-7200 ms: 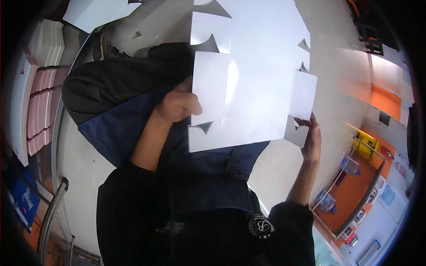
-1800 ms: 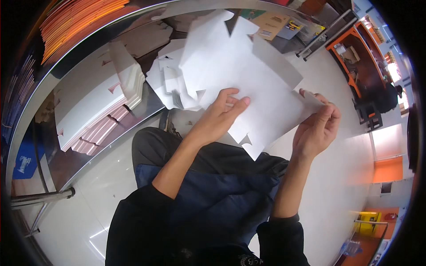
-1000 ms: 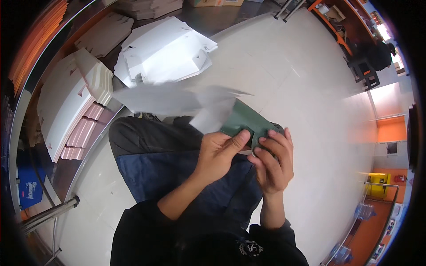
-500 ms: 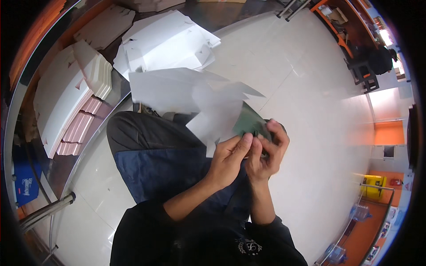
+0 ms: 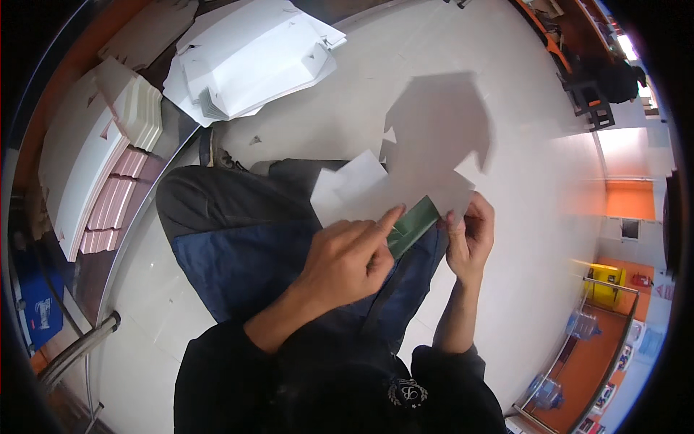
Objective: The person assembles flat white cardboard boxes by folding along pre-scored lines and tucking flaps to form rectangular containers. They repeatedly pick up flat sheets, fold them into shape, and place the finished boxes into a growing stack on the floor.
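Observation:
A cut cardboard sheet (image 5: 354, 189), pale on its broad notched panels with a green folded flap (image 5: 413, 228) along its near side, is held above my lap. My left hand (image 5: 340, 260) is closed at the near edge, its index finger extended against the green flap and its thumb bent below; the other fingers curl under, partly hidden. At the sheet's right corner, my right hand (image 5: 470, 235) pinches the edge between thumb and fingers. The large far panel stands out beyond both hands, grey in shade.
White partly folded cardboard pieces (image 5: 253, 65) are stacked at the upper left. Beside them a thick pile of flat cardboard blanks (image 5: 79, 159) lies on a dark low surface. A metal tube leg (image 5: 79, 351) stands lower left. Water bottles (image 5: 546, 390) sit on a rack at the right.
The sheet has turned, and its large panel has swung from the left to the far right. My hands have moved apart: the left slightly lower and left, the right farther right.

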`<state>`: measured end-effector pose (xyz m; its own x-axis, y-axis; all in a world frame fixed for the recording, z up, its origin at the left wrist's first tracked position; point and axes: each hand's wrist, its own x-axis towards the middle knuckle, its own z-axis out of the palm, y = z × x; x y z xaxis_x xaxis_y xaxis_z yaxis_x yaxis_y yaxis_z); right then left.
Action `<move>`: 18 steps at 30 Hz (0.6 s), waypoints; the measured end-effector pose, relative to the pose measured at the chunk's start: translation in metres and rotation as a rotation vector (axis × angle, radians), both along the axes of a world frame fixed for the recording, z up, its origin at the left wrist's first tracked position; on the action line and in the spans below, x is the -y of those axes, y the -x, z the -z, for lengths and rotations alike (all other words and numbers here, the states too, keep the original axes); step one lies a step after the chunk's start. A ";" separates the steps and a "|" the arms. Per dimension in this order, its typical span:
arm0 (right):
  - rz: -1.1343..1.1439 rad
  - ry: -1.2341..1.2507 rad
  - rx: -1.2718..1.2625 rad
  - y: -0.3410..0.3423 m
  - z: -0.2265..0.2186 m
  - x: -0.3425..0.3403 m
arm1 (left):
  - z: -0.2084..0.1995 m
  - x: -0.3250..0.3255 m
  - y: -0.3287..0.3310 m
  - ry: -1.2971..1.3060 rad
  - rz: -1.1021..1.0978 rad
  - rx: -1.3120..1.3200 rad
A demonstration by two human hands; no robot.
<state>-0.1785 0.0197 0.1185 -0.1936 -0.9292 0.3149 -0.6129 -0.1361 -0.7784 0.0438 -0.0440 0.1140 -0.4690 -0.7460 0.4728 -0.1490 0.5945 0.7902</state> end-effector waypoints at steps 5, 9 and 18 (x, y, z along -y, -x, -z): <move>-0.249 -0.118 0.254 0.001 -0.016 0.026 | 0.011 0.016 -0.006 -0.060 0.002 -0.078; -0.551 -0.204 0.238 0.001 -0.028 0.043 | 0.019 0.018 -0.010 -0.104 -0.044 -0.071; 0.026 -0.090 -0.253 -0.049 -0.028 0.035 | 0.022 0.012 -0.005 -0.169 -0.048 -0.131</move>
